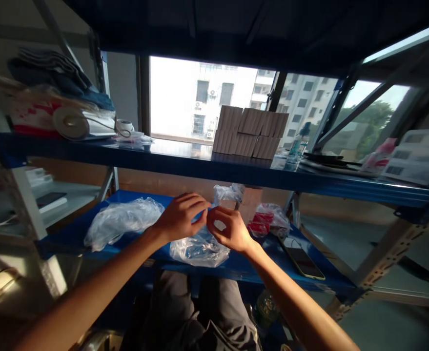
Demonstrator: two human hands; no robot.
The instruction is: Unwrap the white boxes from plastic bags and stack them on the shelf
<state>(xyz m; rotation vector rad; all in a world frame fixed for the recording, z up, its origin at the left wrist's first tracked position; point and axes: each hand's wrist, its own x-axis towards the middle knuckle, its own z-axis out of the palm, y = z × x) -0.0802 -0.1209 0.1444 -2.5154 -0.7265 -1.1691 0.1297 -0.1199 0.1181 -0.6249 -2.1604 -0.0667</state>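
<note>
My left hand (pixel 182 217) and my right hand (pixel 232 229) meet over the lower blue shelf, their fingertips close together. Each hand has its fingers curled into a pinch. Whatever lies between the fingertips is too small or hidden to make out. Just below them a crumpled clear plastic bag (pixel 199 256) rests near the shelf's front edge. To the left of my left hand lies a larger clear plastic bag (pixel 122 222), its contents unclear. A red-and-clear plastic packet (pixel 263 222) sits to the right of my right hand.
A phone (pixel 304 261) lies on the right of the lower shelf (pixel 273 270). A brown carton (pixel 250 202) stands behind my hands. Overhead, the upper shelf (pixel 177 158) carries stacked small cardboard boxes (pixel 251 134), a bottle (pixel 297 146) and a white roll (pixel 78 123).
</note>
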